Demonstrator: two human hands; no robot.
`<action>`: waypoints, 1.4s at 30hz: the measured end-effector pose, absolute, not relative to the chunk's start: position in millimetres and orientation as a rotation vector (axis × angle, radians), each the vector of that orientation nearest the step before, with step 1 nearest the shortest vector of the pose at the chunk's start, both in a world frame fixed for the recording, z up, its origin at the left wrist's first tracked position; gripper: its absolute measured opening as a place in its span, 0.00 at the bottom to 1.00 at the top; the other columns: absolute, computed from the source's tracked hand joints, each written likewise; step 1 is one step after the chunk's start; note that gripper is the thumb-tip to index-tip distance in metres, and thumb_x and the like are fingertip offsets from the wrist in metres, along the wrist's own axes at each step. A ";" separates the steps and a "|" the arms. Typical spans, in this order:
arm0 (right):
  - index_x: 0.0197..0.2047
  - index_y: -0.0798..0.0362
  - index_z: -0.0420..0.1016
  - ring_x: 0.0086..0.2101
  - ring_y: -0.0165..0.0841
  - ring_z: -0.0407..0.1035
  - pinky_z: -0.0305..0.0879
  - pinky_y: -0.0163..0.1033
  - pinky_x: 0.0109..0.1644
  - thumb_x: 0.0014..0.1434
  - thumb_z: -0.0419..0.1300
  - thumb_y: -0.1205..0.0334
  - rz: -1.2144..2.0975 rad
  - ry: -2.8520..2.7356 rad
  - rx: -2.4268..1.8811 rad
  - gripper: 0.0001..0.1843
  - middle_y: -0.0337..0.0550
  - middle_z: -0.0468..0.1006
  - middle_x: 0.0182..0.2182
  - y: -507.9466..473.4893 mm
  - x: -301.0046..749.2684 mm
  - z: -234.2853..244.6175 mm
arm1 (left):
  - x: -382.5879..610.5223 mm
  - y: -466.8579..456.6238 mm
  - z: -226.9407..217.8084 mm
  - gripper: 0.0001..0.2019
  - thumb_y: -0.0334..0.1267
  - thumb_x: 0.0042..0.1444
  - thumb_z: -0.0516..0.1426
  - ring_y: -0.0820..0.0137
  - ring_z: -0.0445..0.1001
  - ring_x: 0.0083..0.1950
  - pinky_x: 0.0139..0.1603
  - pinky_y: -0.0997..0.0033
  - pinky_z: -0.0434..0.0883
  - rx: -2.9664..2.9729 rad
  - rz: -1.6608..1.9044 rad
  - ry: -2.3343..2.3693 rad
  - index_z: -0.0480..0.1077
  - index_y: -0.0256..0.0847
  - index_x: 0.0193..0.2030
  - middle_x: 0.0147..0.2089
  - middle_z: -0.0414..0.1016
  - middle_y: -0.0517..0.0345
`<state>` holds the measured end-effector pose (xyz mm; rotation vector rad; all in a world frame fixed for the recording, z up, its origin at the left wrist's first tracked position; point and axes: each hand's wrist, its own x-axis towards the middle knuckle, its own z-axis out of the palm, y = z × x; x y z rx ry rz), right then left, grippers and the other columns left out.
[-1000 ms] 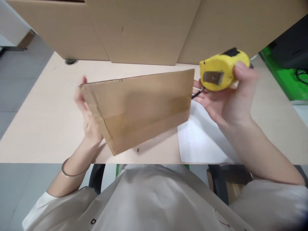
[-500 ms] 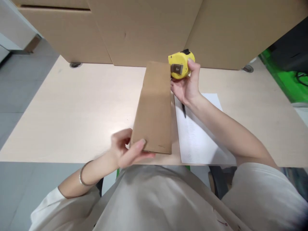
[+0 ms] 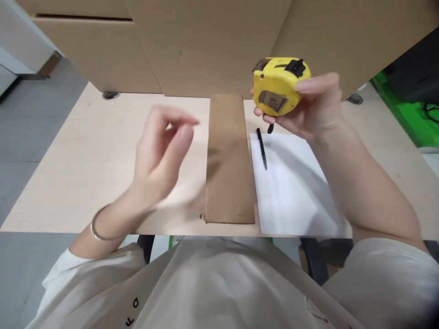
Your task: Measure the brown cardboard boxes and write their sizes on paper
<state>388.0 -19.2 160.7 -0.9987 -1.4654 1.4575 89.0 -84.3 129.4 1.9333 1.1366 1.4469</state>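
Note:
In the head view, my right hand (image 3: 302,107) is closed around a yellow tape measure (image 3: 279,84), held up above the table. Its black button is on top and a dark strap hangs below. My left hand (image 3: 161,155) hovers left of a long cardboard piece (image 3: 230,169). Its fingers are loosely curled, slightly blurred, and hold nothing. The cardboard lies flat on the table, lengthwise towards me, touched by neither hand. A black pen (image 3: 262,148) rests on a white paper sheet (image 3: 291,187) to the right of the cardboard, partly under my right forearm.
Large cardboard boxes (image 3: 212,50) stand along the back of the pale wooden table (image 3: 85,173). Cable holes (image 3: 110,95) sit near both back corners. The table's front edge runs close to my body. Green flooring (image 3: 394,109) and dark equipment are at the right.
My left hand has let go of the cardboard and lifted up and left. The cardboard now lies flat. My right hand has moved right with the tape measure, turning it and bringing it nearer.

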 end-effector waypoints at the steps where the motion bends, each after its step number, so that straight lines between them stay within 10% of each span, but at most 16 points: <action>1: 0.53 0.45 0.77 0.43 0.42 0.80 0.75 0.40 0.34 0.53 0.71 0.48 1.499 -1.489 -1.007 0.25 0.47 0.85 0.48 -19.5 387.3 168.7 | 93.2 -69.4 139.1 0.24 0.70 0.71 0.62 0.62 0.80 0.43 0.46 0.57 0.80 1.931 1.392 1.066 0.79 0.50 0.45 0.37 0.76 0.55; 7: 0.42 0.50 0.82 0.31 0.29 0.77 0.66 0.32 0.28 0.66 0.61 0.60 1.576 -1.713 -1.225 0.08 0.43 0.86 0.40 -8.2 372.4 205.3 | 139.9 -6.9 176.9 0.20 0.49 0.82 0.57 0.62 0.78 0.52 0.63 0.54 0.78 1.855 0.997 1.255 0.74 0.43 0.37 0.41 0.78 0.52; 12: 0.36 0.56 0.79 0.25 0.29 0.74 0.62 0.32 0.21 0.81 0.50 0.59 1.492 -1.937 -1.225 0.24 0.47 0.80 0.31 8.0 362.8 225.0 | 150.1 1.5 181.1 0.23 0.48 0.84 0.53 0.65 0.81 0.53 0.61 0.59 0.75 1.777 0.828 1.015 0.72 0.39 0.37 0.40 0.78 0.55; 25: 0.44 0.64 0.84 0.21 0.30 0.77 0.60 0.30 0.18 0.79 0.54 0.54 1.335 -2.045 -1.764 0.24 0.54 0.85 0.32 39.7 381.7 230.6 | 103.9 27.2 140.0 0.20 0.43 0.79 0.54 0.75 0.64 0.36 0.42 0.67 0.60 1.715 0.972 1.174 0.60 0.43 0.32 0.35 0.58 0.61; 30: 0.52 0.63 0.85 0.31 0.37 0.87 0.83 0.31 0.36 0.78 0.58 0.54 1.392 -2.048 -1.911 0.21 0.55 0.89 0.41 48.1 390.0 224.7 | 102.3 33.9 117.2 0.19 0.49 0.77 0.57 0.67 0.71 0.44 0.48 0.64 0.66 1.766 0.855 1.254 0.64 0.44 0.33 0.33 0.63 0.60; 42: 0.41 0.64 0.84 0.21 0.38 0.78 0.77 0.37 0.20 0.65 0.64 0.62 1.410 -1.938 -1.766 0.12 0.56 0.86 0.30 51.1 362.5 221.6 | 116.5 31.2 116.9 0.15 0.48 0.79 0.57 0.70 0.70 0.35 0.35 0.70 0.65 1.528 0.841 1.070 0.82 0.44 0.49 0.33 0.67 0.58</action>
